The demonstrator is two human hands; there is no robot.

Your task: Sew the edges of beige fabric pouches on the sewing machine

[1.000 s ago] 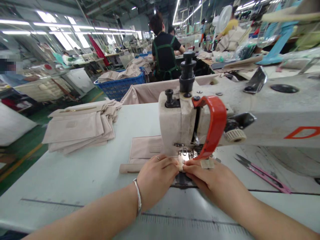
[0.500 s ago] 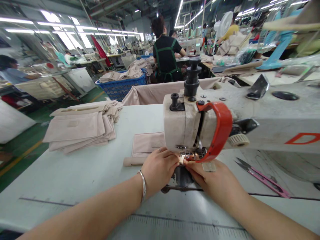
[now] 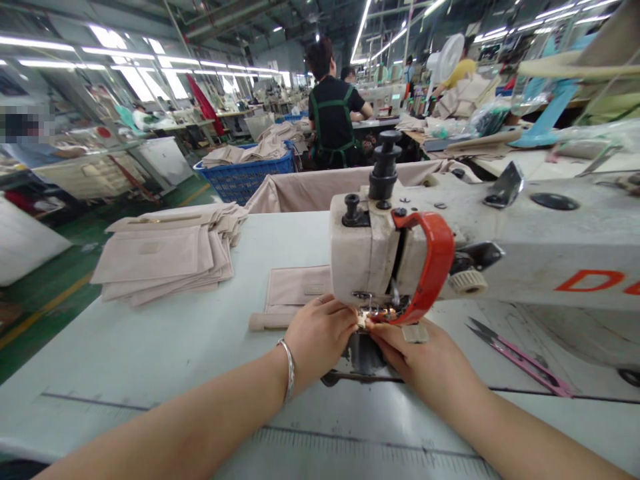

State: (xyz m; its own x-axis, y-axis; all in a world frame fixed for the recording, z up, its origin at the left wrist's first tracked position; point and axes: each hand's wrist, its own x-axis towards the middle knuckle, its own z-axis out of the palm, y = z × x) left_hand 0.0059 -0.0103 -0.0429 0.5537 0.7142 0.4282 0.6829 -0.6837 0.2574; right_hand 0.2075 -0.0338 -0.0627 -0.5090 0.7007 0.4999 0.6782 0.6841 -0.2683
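Note:
At the needle of a white sewing machine (image 3: 350,247), my left hand (image 3: 323,333) is closed, its fingertips pressing on the edge of a beige fabric piece (image 3: 300,288). The piece lies flat on the table behind that hand, with a small label and a folded strip (image 3: 263,322) along its near side. My right hand (image 3: 425,350) comes in from the other side, thumb and finger pinched on the small lit end of the fabric under the needle. An orange finger guard (image 3: 437,260) partly covers that spot.
Stacked beige fabric pieces (image 3: 155,257) lie at the left. Pink-handled thread snips (image 3: 525,360) rest on the right. A printed ruler (image 3: 340,437) crosses the table's front. Behind are a fabric-lined bin (image 3: 300,190), a blue basket (image 3: 245,177) and a seated co-worker (image 3: 333,110).
The view has shifted slightly, so the machine's arm and snips appear a little further left. Both hands stay at the needle; the fabric has not visibly moved.

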